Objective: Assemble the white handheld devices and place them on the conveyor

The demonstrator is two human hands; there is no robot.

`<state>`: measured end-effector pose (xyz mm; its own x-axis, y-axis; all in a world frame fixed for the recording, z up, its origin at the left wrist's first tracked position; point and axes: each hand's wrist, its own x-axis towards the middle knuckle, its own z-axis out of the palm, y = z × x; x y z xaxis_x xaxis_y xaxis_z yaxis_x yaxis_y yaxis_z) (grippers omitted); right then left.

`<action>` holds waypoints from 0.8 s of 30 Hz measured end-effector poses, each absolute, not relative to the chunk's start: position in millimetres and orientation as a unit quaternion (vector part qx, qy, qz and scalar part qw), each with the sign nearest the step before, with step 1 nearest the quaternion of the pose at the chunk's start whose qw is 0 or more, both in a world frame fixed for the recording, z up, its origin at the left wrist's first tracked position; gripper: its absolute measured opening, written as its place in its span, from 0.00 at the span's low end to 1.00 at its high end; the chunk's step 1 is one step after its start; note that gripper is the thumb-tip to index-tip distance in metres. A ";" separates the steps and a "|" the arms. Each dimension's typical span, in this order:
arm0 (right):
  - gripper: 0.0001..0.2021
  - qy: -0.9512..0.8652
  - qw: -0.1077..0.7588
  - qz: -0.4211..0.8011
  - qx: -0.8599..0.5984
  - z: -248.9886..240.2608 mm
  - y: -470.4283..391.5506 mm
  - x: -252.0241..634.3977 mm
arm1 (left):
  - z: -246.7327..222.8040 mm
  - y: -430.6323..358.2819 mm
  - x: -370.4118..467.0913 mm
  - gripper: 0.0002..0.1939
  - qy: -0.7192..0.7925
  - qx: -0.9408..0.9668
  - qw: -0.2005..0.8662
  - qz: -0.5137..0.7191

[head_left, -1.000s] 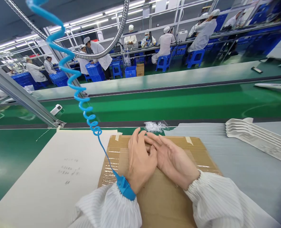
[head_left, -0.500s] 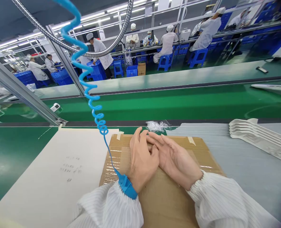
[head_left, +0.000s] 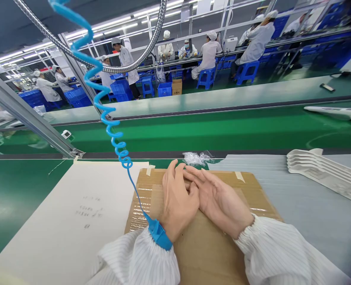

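Observation:
My left hand (head_left: pixel 180 202) lies back-up on a brown cardboard sheet (head_left: pixel 208 257), its fingers loosely bent and nothing seen in them. Touching it at the fingers and thumb is my right hand (head_left: pixel 220 200), turned with its palm partly up, fingers stretched out and bare. A blue wrist strap (head_left: pixel 160 235) sits round my left wrist, and a blue coiled cord (head_left: pixel 111 122) runs from it up to the top left. Clear tape strips cover parts of the cardboard. Crumpled clear plastic (head_left: pixel 197 158) lies just beyond my fingertips.
A white paper sheet (head_left: pixel 53 221) with handwriting lies at left. Stacked white plastic parts (head_left: pixel 321 170) rest on grey foam sheeting (head_left: pixel 312 221) at right. Beyond runs a green conveyor belt (head_left: pixel 193 132) bearing a white part (head_left: pixel 336 112). A metal post (head_left: pixel 29 107) slants at left; people work behind.
Both hands stay in place. The coiled cord has swung left. Items on the green belt have shifted left. In the background, a few people have changed posture.

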<state>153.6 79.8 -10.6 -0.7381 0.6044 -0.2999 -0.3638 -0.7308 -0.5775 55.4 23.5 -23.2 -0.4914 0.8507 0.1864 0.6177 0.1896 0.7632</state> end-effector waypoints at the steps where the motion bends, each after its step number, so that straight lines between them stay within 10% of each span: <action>1: 0.15 -0.249 0.270 0.898 -0.242 -10.4 79.6 153.8 | -23.3 23.4 55.5 0.27 0.759 0.483 0.141 0.414; 24: 0.16 -0.243 0.270 0.900 -0.243 -11.4 79.5 154.0 | -24.6 24.4 55.7 0.27 0.759 0.486 0.145 0.408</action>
